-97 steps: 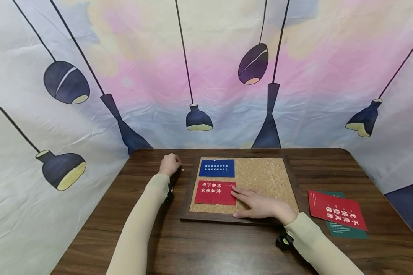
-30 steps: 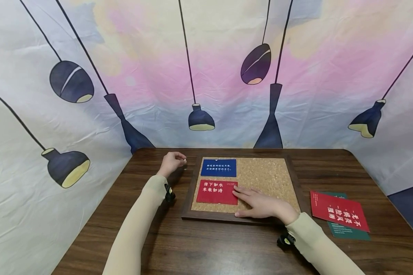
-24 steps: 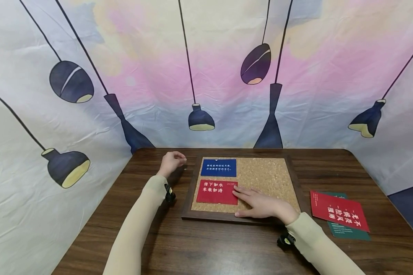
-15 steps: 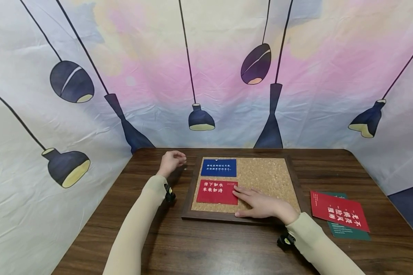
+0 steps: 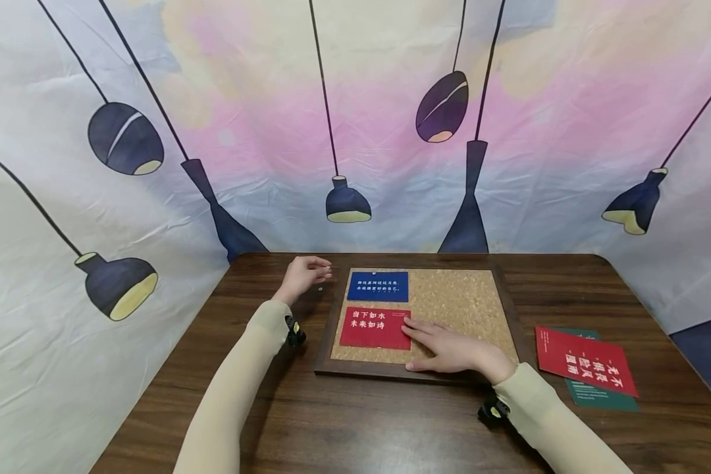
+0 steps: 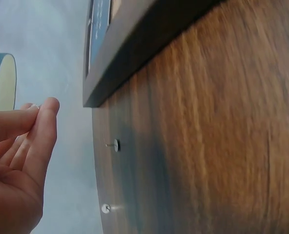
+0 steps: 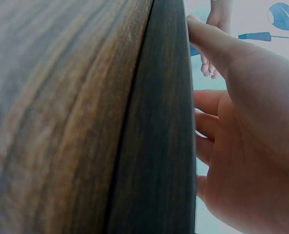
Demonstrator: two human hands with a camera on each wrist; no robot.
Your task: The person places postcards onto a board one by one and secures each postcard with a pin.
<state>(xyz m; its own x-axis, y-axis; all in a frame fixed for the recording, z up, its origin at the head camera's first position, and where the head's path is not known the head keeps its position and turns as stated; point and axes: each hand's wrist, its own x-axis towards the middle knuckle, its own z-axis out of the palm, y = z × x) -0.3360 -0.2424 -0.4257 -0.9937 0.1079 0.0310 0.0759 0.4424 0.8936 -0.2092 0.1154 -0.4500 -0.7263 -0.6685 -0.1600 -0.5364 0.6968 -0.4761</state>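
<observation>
A dark wood table (image 5: 355, 421) carries all items. Toward its right edge, a loose red card (image 5: 586, 361) lies slantwise across a green card (image 5: 604, 397), partly covering it. Left of these, a framed cork board (image 5: 456, 303) lies flat.

The right hand (image 5: 450, 349) rests at the board's near edge, fingers extended and gripping nothing; the fingertips touch the right edge of the lower red card (image 5: 374, 332), and the thumb lies at the near frame. That card occupies the board's near left corner. A blue card (image 5: 379, 287) sits beyond it, in the far left corner.

Outside the board's left edge, two tacks (image 6: 116, 145) lie apart on the table. The left hand (image 5: 303, 275) is near the board's far left corner, its fingers pinching a small pale object (image 6: 35, 106). The object sits at the fingertips, mostly hidden by them. Behind the table's far edge hangs a lamp-printed cloth (image 5: 261, 125).
</observation>
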